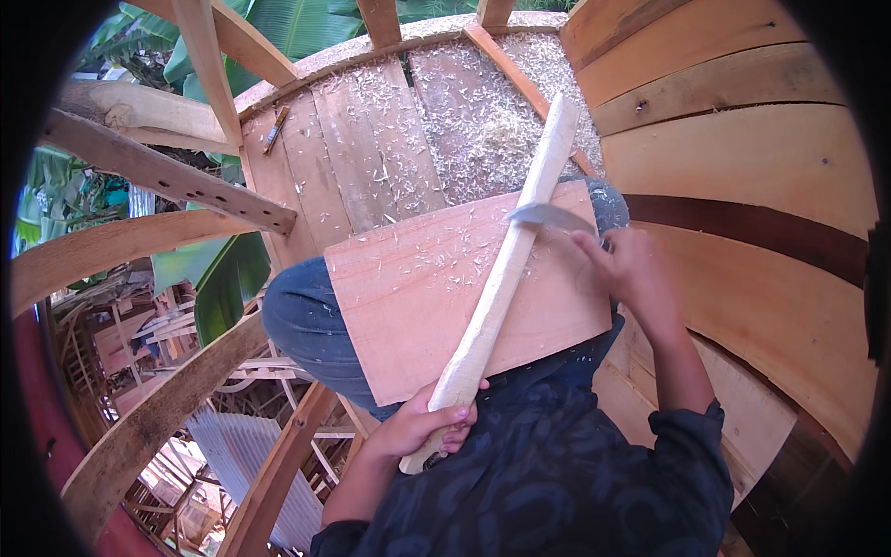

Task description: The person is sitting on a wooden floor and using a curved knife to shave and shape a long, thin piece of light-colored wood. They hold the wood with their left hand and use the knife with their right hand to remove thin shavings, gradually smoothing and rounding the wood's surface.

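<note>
A long pale stick of whittled wood (490,302) slants across a flat wooden board (399,306) that rests on my lap. My left hand (436,422) is wrapped round the stick's lower end, close to my body. My right hand (631,267) grips a knife (561,218), its fingers closed over the handle and hiding most of it. The knife's curved blade lies across the upper half of the stick, apparently touching it. Small wood shavings are scattered over the board.
Curled shavings (506,137) are heaped on the plank floor (348,158) ahead. A small orange-and-dark slim object (276,130) lies at the floor's left edge. Plank walling (733,167) curves up on the right; open timber framing (139,237) stands on the left, with a drop beyond.
</note>
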The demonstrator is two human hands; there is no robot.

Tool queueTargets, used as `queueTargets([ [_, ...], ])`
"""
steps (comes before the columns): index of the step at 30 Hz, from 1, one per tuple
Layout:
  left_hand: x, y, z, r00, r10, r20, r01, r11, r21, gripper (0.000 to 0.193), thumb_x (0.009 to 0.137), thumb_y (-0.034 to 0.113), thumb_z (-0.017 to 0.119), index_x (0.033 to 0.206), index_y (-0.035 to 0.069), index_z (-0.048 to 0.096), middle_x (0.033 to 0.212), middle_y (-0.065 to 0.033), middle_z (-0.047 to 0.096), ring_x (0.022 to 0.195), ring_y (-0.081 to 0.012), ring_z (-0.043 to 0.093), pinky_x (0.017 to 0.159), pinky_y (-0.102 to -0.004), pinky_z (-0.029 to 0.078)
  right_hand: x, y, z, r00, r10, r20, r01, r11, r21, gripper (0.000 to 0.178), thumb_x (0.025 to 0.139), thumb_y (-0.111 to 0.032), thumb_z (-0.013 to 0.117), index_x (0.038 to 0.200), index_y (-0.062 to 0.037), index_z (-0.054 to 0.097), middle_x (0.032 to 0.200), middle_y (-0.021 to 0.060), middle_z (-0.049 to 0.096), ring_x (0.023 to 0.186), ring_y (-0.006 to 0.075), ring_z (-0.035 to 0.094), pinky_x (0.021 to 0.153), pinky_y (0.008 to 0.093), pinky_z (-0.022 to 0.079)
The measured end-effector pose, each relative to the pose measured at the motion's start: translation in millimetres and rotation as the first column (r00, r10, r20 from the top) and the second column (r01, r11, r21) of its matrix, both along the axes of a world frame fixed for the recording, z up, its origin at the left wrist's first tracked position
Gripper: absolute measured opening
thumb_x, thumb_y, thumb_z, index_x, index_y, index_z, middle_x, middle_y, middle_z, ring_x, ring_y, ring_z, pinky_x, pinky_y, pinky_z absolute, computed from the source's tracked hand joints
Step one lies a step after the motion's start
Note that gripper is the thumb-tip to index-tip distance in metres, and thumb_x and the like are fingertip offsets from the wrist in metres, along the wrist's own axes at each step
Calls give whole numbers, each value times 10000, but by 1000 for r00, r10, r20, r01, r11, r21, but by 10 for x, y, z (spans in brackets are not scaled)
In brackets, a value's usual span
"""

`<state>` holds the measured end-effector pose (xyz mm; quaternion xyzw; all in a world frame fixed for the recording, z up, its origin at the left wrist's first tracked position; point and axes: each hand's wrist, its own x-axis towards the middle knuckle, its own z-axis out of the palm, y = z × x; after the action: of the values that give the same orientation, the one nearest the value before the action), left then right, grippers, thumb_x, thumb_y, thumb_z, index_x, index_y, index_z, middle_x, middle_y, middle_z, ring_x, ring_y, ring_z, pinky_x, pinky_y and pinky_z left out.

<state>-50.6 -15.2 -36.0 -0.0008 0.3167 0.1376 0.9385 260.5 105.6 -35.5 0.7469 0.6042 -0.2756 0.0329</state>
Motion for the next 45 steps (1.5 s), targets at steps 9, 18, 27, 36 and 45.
queueTargets([
  [9,19,30,-4,999,23,28,-21,998,-57,520,933,149,589,1384,24,363,817,-46,461,606,-93,425,519,-253,384,-192,48,-47,981,191,22,-190,981,-43,784,830,-690,553,605,56,637,625,259,607,639,396,643,598,463,511],
  [18,27,19,-23,991,90,100,-79,991,-107,524,931,169,587,1379,18,359,802,-38,441,599,-92,416,515,-243,378,-81,166,-162,989,74,128,-80,996,40,793,826,-703,549,600,53,634,622,264,606,631,397,644,599,467,510],
  [27,-30,-39,92,997,60,-56,-61,998,-13,505,916,176,594,1337,-4,381,796,-46,433,599,-103,420,521,-255,381,14,156,95,999,-9,46,13,995,-97,722,824,-640,607,681,64,679,591,242,603,616,372,650,611,453,507],
  [36,-79,68,172,988,-26,-153,35,998,55,498,922,205,605,1331,4,401,808,-37,460,606,-93,432,543,-248,392,-442,-172,-6,950,210,-230,-204,978,47,562,869,-528,620,710,8,674,628,191,621,618,366,636,594,440,498],
  [45,3,44,189,961,-42,-274,80,989,128,475,942,226,586,1334,25,407,839,-33,462,619,-78,421,539,-236,378,-322,76,-82,948,318,0,-316,942,110,650,880,-625,530,687,-20,666,605,203,616,597,369,646,568,441,521],
])
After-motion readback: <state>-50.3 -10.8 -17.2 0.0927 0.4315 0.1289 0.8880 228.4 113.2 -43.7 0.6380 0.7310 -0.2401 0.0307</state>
